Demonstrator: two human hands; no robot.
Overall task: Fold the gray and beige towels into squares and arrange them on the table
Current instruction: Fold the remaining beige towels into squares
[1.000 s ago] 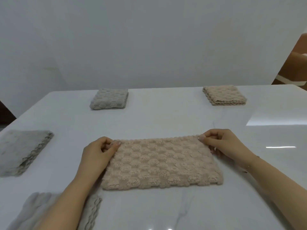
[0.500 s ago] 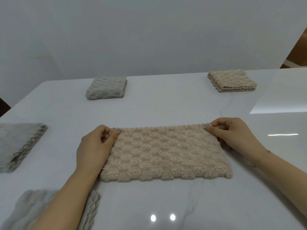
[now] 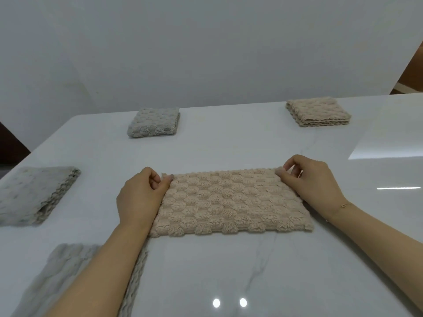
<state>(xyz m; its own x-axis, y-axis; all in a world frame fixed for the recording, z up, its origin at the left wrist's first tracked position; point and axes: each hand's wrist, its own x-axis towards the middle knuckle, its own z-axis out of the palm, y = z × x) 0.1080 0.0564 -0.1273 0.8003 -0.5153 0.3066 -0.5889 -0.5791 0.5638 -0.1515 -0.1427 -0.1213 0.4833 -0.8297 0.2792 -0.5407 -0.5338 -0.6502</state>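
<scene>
Head view: over the last second my hands have barely shifted. My left hand and right hand keep pinching the far corners of the beige towel, thumb against fingers. It lies flat on the table between my hands, folded in half, edges lined up. So that fold looks settled; I judge the next one makes it square, like the beige square beyond my right fingers.
</scene>
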